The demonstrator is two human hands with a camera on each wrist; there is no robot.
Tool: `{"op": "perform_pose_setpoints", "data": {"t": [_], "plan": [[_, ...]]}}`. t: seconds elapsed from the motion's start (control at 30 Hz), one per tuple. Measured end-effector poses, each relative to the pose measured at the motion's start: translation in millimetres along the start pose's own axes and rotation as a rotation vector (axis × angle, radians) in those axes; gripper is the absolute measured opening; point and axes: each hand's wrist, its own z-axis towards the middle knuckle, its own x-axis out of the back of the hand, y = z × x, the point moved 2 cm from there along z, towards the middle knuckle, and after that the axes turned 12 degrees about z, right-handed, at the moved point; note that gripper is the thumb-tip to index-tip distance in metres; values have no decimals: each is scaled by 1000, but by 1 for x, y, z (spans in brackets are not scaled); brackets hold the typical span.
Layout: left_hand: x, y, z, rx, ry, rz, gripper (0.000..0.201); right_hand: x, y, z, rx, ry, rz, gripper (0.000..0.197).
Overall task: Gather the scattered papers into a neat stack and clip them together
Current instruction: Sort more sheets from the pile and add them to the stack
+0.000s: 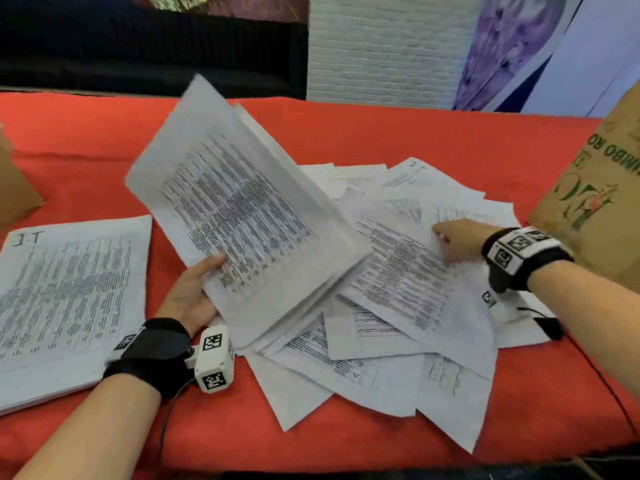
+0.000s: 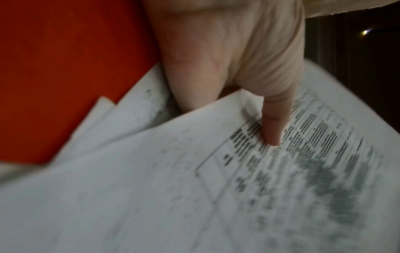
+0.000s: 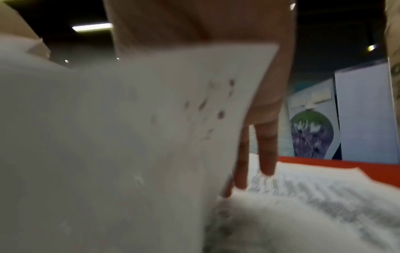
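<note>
Gathering papers — our left hand (image 1: 188, 299) pinches the tilted bundle (image 1: 242, 216) by its near edge, our right hand (image 1: 457, 242) rests fingers on the loose sheets (image 1: 398, 306), which lie right of the bundle — so nearer the right.

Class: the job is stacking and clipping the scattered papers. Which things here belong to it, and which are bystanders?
Job:
- lifted bundle of printed white sheets, gripped by left hand
- scattered printed sheets under right hand

Bystanders:
- neat paper stack marked "IT"
- brown printed cardboard box
</note>
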Motion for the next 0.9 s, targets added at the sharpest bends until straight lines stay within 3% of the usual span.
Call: {"op": "perform_pose_setpoints", "data": {"t": [0.1, 0.17, 0.23, 0.43, 0.6, 0.7, 0.8, 0.9], "plan": [[-1, -1, -2, 33, 91, 127, 20, -18, -11, 15, -7, -157, 21, 81], [-2, -2, -2, 33, 111, 162, 33, -21, -13, 19, -17, -173, 66, 96], [0, -2, 1, -10, 114, 157, 48, -18, -13, 18, -42, -159, 64, 98], [-2, 1, 2, -88, 121, 96, 46, -15, -7, 5, -66, -160, -65, 85], [6, 2, 3, -90, 104, -74, 46, -19, -1, 1, -41, -201, 75, 56], [6, 1, 5, -126, 104, -74, 41, -18, 4, 2, -6, -127, 157, 29], [5, 1, 5, -117, 120, -107, 31, -6, 11, 4, 47, -5, 415, 13], [6, 1, 4, -108, 105, -133, 35, 17, 20, -1, 27, 318, 1004, 5]]}}
